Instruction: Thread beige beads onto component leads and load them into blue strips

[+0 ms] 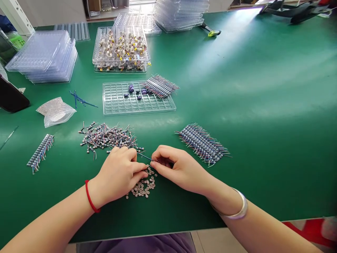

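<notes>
My left hand (119,172) is closed just above a loose scatter of small round discs (143,188), its thumb and index fingertips close together at their upper edge. Whatever lies between those fingertips is too small to make out. My right hand (181,168) pinches the end of a thin blue stick (144,155) between thumb and index finger. The stick's other end runs toward the knuckles of my left hand. Behind the left hand lies a heap of small wired parts (107,136). Right of my right hand is a flat block of wired parts in rows (202,144).
A short row of wired parts (40,153) and a plastic bag of discs (56,110) lie left. A clear tray (116,107) holds dark purple pieces and another wired block. Farther back stand filled trays (121,49), stacked clear trays (42,56) and a yellow-tipped tool (213,33).
</notes>
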`<control>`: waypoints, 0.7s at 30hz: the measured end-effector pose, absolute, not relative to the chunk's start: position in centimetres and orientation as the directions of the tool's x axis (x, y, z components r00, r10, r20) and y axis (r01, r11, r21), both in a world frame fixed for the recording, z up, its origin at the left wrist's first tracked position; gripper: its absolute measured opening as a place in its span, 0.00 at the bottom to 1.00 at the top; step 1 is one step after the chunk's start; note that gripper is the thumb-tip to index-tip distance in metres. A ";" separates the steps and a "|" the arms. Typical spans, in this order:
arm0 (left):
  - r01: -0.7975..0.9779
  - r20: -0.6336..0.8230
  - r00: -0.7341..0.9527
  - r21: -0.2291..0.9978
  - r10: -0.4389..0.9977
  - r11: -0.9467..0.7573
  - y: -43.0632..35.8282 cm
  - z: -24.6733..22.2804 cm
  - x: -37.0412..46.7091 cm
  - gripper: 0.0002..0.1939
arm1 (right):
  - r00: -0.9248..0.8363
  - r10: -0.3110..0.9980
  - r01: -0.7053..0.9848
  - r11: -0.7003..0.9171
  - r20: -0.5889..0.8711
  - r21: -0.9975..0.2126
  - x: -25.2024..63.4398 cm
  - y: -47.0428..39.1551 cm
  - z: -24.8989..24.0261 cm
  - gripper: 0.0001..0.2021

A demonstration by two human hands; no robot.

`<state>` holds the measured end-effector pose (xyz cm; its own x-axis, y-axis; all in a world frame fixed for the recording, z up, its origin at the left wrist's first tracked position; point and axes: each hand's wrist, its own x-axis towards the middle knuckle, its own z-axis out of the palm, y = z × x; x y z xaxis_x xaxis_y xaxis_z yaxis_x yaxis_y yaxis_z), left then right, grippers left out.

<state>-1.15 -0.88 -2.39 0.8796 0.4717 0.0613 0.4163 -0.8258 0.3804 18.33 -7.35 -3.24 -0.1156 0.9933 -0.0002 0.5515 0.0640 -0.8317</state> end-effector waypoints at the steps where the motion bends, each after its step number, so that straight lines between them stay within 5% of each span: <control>1: 0.418 0.058 0.880 0.377 0.472 -0.827 -0.9 -2.3 -1.1 0.10 | -0.115 0.993 0.550 0.065 0.002 -0.833 18.3 -7.3 -3.3 0.06; 21: 0.413 0.035 0.887 0.384 0.460 -0.826 -0.9 -2.3 -1.0 0.10 | -0.048 0.999 0.547 0.009 -0.020 -0.837 17.9 -7.4 -3.8 0.07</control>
